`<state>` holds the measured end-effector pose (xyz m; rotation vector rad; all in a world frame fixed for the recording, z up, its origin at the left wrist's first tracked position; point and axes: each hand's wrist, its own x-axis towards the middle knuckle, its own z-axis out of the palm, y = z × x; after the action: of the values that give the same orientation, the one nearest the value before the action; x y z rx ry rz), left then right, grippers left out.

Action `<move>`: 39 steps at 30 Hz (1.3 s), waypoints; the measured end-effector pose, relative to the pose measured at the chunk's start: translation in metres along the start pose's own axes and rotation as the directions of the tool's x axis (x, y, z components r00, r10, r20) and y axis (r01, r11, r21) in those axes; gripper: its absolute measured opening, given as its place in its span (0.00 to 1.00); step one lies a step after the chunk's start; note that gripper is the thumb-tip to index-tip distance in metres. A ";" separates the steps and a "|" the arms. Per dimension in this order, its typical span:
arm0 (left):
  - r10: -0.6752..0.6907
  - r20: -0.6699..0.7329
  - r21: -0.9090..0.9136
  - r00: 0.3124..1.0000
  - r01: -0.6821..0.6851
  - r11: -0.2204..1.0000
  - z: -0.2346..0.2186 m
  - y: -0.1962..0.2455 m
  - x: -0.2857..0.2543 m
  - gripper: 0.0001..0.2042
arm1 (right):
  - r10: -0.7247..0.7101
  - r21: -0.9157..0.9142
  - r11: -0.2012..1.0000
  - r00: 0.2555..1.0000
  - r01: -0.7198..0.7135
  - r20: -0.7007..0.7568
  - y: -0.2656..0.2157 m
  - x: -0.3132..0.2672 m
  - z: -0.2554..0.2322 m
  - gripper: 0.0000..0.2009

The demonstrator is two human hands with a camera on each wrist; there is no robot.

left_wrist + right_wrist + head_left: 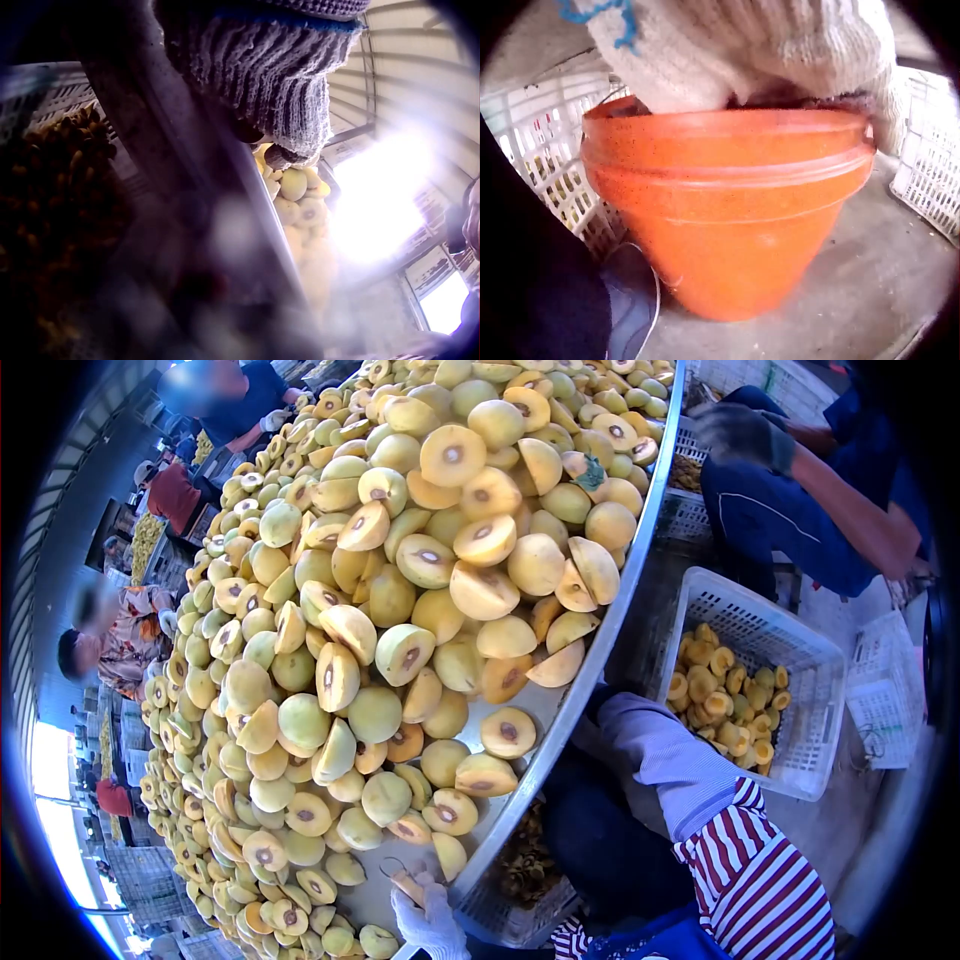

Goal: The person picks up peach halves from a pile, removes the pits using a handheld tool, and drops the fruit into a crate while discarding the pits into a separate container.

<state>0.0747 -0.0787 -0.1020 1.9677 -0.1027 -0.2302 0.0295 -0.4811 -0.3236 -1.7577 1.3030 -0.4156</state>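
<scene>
In the head view my left hand (430, 922), in a white knitted glove, grips a small loop-bladed tool (405, 880) with a pale wooden handle and a thin curved metal end. It is at the near edge of a metal table (380, 860) heaped with halved yellow-green stone fruit (345, 675). The left wrist view shows the ribbed glove (259, 82) close beside the table's rim. Low near the floor, my gloved right hand (780, 52) lies over the mouth of an orange bucket (735, 195); some of its fingers are hidden behind the rim. In the head view, this hand is out of sight.
A white crate (815, 710) holding hollowed fruit halves (730, 695) stands on the floor right of the table. Another crate (520, 920) with dark scraps is under the rim. A person in blue (800, 510) sits nearby, and others work across the heap. A shoe (630, 300) flanks the bucket.
</scene>
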 end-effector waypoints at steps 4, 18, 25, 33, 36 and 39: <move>0.067 0.030 0.080 0.997 -0.069 0.994 0.002 0.006 0.000 0.16 | -0.036 -0.004 0.999 0.997 0.036 0.075 -0.006 -0.003 -0.009 0.17; 0.021 -0.027 0.352 0.999 -0.010 0.936 -0.006 0.005 0.002 0.09 | 0.047 0.889 0.359 0.957 -0.285 0.288 -0.064 -0.146 -0.184 0.10; 0.122 0.041 0.353 0.992 -0.128 0.927 -0.007 0.011 -0.001 0.10 | -0.346 0.936 0.337 0.912 -0.097 0.219 -0.117 -0.211 -0.250 0.18; 0.080 -0.018 0.526 0.997 -0.058 0.849 -0.001 0.029 -0.005 0.16 | -0.782 0.949 0.111 0.564 -0.295 0.267 -0.178 -0.324 -0.284 0.14; 0.147 -0.039 0.497 0.988 -0.109 0.861 -0.005 0.013 -0.007 0.18 | -0.950 0.963 0.004 0.300 -0.268 0.088 -0.185 -0.355 -0.276 0.13; 0.183 -0.024 0.567 0.983 -0.137 0.812 -0.012 0.016 -0.005 0.18 | -0.996 0.894 -0.062 0.090 -0.445 -0.024 -0.234 -0.369 -0.250 0.15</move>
<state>0.0726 -0.0733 -0.0821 2.5424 -0.3168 -0.0040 -0.1510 -0.2508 0.0857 -0.5799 -0.8698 -0.3202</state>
